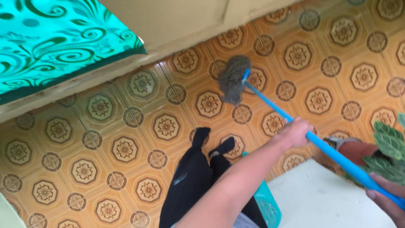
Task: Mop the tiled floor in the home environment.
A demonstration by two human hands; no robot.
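My left hand (295, 131) grips the blue mop handle (270, 105) about halfway along it. Lower down, at the right edge, my right hand (386, 199) closes around the same handle. The grey string mop head (233, 79) rests on the orange patterned floor tiles (126, 147), close to the base of a cream wall (168, 21). My legs in dark trousers and black socks (198, 169) stand just below the mop head.
A teal patterned cloth (50, 42) covers a surface at the upper left. A potted plant with green leaves (388, 147) sits at the right in a red-brown pot (358, 152). A white surface (320, 198) and a teal perforated basket (268, 207) lie by my legs.
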